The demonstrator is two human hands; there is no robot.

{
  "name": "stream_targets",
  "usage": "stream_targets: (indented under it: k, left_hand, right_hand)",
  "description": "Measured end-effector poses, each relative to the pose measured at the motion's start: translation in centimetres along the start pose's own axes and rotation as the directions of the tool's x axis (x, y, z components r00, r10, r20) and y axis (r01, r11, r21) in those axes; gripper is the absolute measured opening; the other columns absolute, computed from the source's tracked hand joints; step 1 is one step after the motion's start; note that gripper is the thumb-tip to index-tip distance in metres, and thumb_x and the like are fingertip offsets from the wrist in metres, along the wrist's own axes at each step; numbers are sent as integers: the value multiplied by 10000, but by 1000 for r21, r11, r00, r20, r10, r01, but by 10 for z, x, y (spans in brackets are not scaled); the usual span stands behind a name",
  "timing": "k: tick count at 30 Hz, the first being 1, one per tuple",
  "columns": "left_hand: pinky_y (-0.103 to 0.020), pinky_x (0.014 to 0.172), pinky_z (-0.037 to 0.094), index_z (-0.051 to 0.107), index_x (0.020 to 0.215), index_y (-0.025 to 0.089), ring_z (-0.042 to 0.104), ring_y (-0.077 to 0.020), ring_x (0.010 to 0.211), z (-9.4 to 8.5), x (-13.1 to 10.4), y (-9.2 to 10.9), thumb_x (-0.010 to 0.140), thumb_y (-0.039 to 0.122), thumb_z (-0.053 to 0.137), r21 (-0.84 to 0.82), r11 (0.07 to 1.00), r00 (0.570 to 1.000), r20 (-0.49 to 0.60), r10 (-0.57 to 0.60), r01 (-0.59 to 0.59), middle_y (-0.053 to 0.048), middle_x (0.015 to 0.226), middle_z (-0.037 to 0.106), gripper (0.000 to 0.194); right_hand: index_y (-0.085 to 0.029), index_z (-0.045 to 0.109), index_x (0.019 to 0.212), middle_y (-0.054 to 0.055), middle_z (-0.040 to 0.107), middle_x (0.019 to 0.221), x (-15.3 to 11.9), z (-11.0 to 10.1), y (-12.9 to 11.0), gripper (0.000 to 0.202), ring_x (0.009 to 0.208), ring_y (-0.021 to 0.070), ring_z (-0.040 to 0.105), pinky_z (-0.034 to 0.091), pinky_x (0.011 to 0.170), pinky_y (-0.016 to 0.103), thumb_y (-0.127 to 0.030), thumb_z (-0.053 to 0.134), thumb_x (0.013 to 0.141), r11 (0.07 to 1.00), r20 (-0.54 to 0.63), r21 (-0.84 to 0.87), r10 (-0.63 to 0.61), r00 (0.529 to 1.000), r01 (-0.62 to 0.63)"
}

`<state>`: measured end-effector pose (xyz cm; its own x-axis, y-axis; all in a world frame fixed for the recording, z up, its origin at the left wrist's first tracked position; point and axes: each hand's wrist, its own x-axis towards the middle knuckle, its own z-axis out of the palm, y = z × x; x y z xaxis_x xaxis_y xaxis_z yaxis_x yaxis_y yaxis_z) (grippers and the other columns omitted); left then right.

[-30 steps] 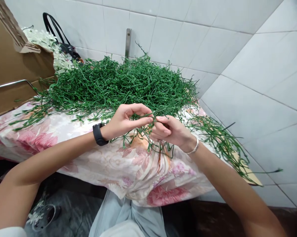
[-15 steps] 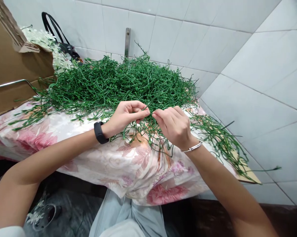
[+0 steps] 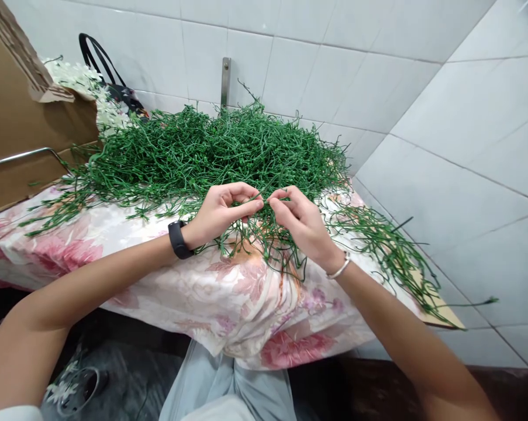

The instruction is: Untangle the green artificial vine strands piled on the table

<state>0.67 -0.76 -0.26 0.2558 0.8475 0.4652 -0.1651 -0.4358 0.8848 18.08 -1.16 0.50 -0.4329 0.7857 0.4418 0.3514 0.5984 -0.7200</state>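
Observation:
My left hand [image 3: 228, 210], with a black band at the wrist, pinches a thin green plastic stem [image 3: 270, 184] between thumb and fingers. Close against its fingertips is my right hand [image 3: 301, 222], thumb and forefinger pressed together at the same spot; what lies in that pinch is too small to make out. Both hands are over the front of a large tangled heap of green stems [image 3: 220, 146]. Several looser stems [image 3: 264, 240] hang below the hands on the floral cloth [image 3: 158, 286].
A cardboard box [image 3: 35, 128] stands at the left, with white artificial flowers [image 3: 110, 111] and a dark bag [image 3: 127, 96] behind it. More stems [image 3: 390, 245] spread at the right by the tiled wall [image 3: 474, 175]. A dark grey container [image 3: 86, 389] is low at the left.
My right hand has turned at the wrist, its fingers more raised and its thumb now showing. My left hand has hardly moved and keeps its pinch. The view has tilted slightly.

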Motion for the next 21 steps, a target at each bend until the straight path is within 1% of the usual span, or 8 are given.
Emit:
stream_targets:
  k: [1,2,5,8,10,13,18,21]
  left_hand:
    - [-146,458,427,611,750,125,504,-37,521,0,0,-1,663,239,680,-13,1000,1000,-6,0,0,3,688,594,158]
    - [-141,452,421,610,746,124,503,-35,517,0,1,-1,663,236,680,-22,1000,1000,-10,3,-3,3,684,594,156]
    - [-133,433,404,611,737,122,502,-37,516,-1,1,-2,660,230,681,-34,999,1000,-26,11,-12,2,669,591,150]
    - [-133,433,402,615,739,126,496,-37,516,0,1,-3,656,220,683,-46,999,1000,-20,7,-8,8,652,581,143]
    - [-132,437,403,618,743,128,494,-34,515,0,1,-3,659,212,681,-59,998,1000,-12,7,-8,10,651,582,135]
    - [-134,439,404,620,743,128,496,-34,516,1,0,-2,658,204,681,-71,997,1000,-20,13,-15,9,659,592,130]
    - [-146,443,403,624,739,124,485,-32,496,1,1,1,654,205,683,-61,998,999,-32,6,-8,8,649,593,132]
    - [-151,448,394,627,745,127,471,-32,480,-1,1,0,657,232,686,-60,998,1000,-8,-12,12,16,608,571,149]
  right_hand:
    - [-173,453,940,-74,330,544,-2,2,1,210,469,65,304,266,486,224,-360,460,845,974,-65,-201,-120,991,105]
    - [-169,448,980,-75,344,541,-3,3,2,242,474,69,320,284,503,228,-356,489,832,896,-86,-393,-260,962,207]
    - [-142,466,1021,-43,439,566,-4,3,5,237,525,93,387,310,557,251,-266,516,826,486,35,-780,-596,802,395]
    - [-133,500,1015,-11,483,572,-3,-3,4,188,550,121,398,286,566,279,-178,485,833,141,174,-919,-692,701,368]
    - [-133,518,1008,-12,467,547,-4,-5,2,189,549,131,386,272,568,289,-174,495,825,32,212,-943,-707,674,330]
    - [-126,524,1006,-6,483,559,-5,-5,1,189,570,137,397,277,587,295,-181,494,827,18,214,-948,-706,675,319]
    - [-114,518,958,16,549,635,-4,-1,3,152,607,136,432,298,614,295,-205,468,846,137,151,-936,-674,723,323]
    - [-110,498,1016,8,541,613,-5,-2,2,196,588,134,428,292,595,294,-193,477,840,105,175,-938,-680,712,330]
